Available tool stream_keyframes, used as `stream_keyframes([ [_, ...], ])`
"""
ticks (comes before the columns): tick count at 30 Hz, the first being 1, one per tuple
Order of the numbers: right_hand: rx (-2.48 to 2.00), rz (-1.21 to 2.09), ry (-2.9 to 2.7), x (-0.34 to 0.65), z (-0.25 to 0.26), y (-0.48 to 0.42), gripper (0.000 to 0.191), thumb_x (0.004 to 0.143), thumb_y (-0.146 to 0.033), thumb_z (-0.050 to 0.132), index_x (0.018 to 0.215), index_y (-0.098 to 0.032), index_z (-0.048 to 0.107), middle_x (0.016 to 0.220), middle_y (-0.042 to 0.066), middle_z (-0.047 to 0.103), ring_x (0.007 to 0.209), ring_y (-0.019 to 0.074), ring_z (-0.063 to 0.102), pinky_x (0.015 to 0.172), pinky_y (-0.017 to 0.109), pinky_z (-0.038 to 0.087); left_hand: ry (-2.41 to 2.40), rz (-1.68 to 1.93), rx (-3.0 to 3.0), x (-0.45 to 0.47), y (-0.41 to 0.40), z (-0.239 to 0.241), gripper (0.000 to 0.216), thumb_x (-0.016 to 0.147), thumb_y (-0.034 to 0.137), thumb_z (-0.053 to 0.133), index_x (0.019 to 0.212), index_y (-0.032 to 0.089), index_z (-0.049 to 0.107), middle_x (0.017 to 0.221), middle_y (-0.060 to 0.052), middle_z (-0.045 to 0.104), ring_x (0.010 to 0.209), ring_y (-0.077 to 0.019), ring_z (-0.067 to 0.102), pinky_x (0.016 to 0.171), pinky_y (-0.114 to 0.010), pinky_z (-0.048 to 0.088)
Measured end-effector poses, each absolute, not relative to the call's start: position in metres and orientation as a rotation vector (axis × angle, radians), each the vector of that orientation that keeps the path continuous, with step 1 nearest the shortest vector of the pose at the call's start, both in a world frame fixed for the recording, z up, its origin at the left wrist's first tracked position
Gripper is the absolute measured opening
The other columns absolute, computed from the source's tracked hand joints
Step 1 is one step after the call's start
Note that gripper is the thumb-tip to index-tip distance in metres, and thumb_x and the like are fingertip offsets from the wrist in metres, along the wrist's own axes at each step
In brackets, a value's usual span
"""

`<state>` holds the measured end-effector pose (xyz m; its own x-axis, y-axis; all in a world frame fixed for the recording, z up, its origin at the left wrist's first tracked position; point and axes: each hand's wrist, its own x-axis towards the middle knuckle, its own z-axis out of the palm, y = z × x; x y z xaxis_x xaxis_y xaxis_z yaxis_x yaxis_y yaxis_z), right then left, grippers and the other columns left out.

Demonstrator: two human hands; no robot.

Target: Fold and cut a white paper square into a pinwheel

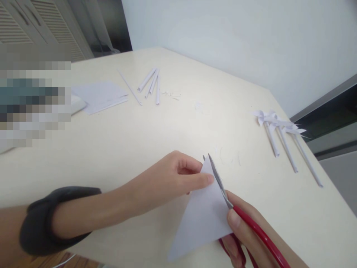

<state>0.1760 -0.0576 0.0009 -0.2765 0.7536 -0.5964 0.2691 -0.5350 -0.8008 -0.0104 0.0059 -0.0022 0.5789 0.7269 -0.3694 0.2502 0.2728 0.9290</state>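
One wide cream table (pixel 106 149) fills most of the view, smooth and pale; its far edge runs beside a plain white wall (pixel 240 41), while louvred cabinet doors (pixel 55 22) stand beyond it at the upper left; a dark strip (pixel 340 102) shows past the table at the right, and at the lower left appear a patch of wood-patterned floor (pixel 46 259) and a thin white cable (pixel 65 261).

Near the table's front, a white paper triangle (pixel 208 212) is held up between the two hands; the left hand (pixel 178 173) pinches it near its upper tip, thumb on the front face, a black wristband (pixel 36 234) around that arm; the right hand (pixel 242 223) grips red-handled scissors (pixel 258 226), their metal blades lying along the triangle's right edge, the tips reaching its top.

Elsewhere on the surface, a stack of white sheets (pixel 100 93) lies at the left; one thin paper stick (pixel 129 87) rests between it and three rolled tubes (pixel 152 83), which fan out with their far ends close together; small paper scraps (pixel 168 93) lie just beside them, and slender clippings (pixel 221 153) are scattered beyond the blades; three paper pinwheels (pixel 287 149) on rolled stems lie near the right edge, their heads bunched together.
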Motion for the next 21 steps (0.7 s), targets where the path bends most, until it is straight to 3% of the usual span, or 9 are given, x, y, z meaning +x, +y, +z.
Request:
stream_keyframes([
  [6, -1.621, 1.825, -1.259, 0.178, -0.003, -0.06, 0.062, 0.049, -0.078, 0.063, 0.077, -0.024, 0.047, 0.054, -0.002, 0.046, 0.048, 0.0121, 0.046, 0.045, 0.023, 0.038, 0.988, 0.518, 1.308, -0.01, 0.009, 0.001, 0.03, 0.081, 0.026, 0.05, 0.053, 0.016, 0.047, 0.056, 0.004, 0.047, 0.059, -0.0097, 0.045, 0.057, -0.022, 0.035],
  [12, -1.554, 1.892, -1.297, 0.184, -0.002, -0.055, 0.061, 0.039, -0.073, 0.071, 0.07, -0.025, 0.048, 0.051, -0.002, 0.046, 0.044, 0.0124, 0.044, 0.041, 0.024, 0.036, 0.944, 0.534, 1.253, -0.01, 0.008, 0.003, 0.029, 0.08, 0.022, 0.051, 0.052, 0.015, 0.047, 0.056, 0.004, 0.046, 0.06, -0.0092, 0.044, 0.059, -0.021, 0.035],
  [14, -1.562, 1.892, -1.315, 0.183, -0.002, -0.054, 0.059, 0.046, -0.074, 0.068, 0.069, -0.025, 0.045, 0.05, -0.002, 0.045, 0.044, 0.0125, 0.043, 0.04, 0.024, 0.035, 0.937, 0.54, 1.249, -0.011, 0.007, 0.001, 0.029, 0.081, 0.023, 0.051, 0.053, 0.015, 0.048, 0.056, 0.004, 0.047, 0.06, -0.0094, 0.044, 0.06, -0.021, 0.035],
  [18, -1.6, 1.87, -1.421, 0.182, -0.001, -0.055, 0.05, 0.074, -0.073, 0.043, 0.07, -0.023, 0.04, 0.049, -0.003, 0.041, 0.043, 0.0109, 0.038, 0.042, 0.024, 0.032, 0.89, 0.567, 1.26, -0.012, 0.005, -0.006, 0.03, 0.082, 0.025, 0.052, 0.054, 0.016, 0.049, 0.056, 0.004, 0.047, 0.059, -0.0088, 0.044, 0.058, -0.021, 0.033],
  [21, -1.624, 1.826, -1.493, 0.183, 0.002, -0.057, 0.045, 0.079, -0.067, 0.043, 0.071, -0.023, 0.041, 0.052, -0.002, 0.044, 0.047, 0.0118, 0.042, 0.045, 0.023, 0.035, 0.868, 0.569, 1.265, -0.011, 0.004, -0.01, 0.032, 0.083, 0.027, 0.052, 0.054, 0.015, 0.048, 0.056, 0.005, 0.046, 0.059, -0.0086, 0.043, 0.058, -0.021, 0.032],
])
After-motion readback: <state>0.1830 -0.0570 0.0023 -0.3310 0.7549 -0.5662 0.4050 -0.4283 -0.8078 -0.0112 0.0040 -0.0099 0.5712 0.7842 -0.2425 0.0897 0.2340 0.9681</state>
